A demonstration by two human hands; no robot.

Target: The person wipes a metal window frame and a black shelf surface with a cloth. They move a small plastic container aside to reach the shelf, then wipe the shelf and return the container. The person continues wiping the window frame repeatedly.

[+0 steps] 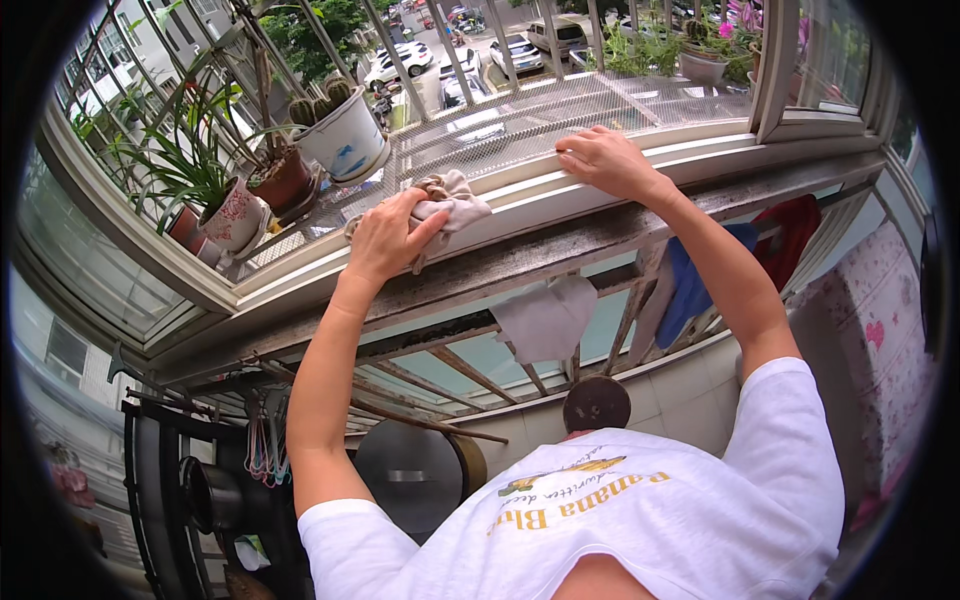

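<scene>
My left hand (386,234) grips a crumpled, light-coloured cloth (459,204) against the white window track (525,193). Part of the cloth is hidden under the palm and fingers. Farther right, my right hand (606,163) rests on the same track with its fingers bent over the far edge, and no object shows in it. Below both hands runs a weathered, stained rail (480,271). Just beyond the left hand stands a white pot of cacti (341,139) on a mesh-covered ledge (480,135).
Potted plants (234,214) line the ledge at left, with another cactus pot (703,66) at right. Metal bars (450,52) close off the outside. A white cloth (547,319) and a blue cloth (686,281) hang below the rail. Clothes hangers (268,442) hang at lower left.
</scene>
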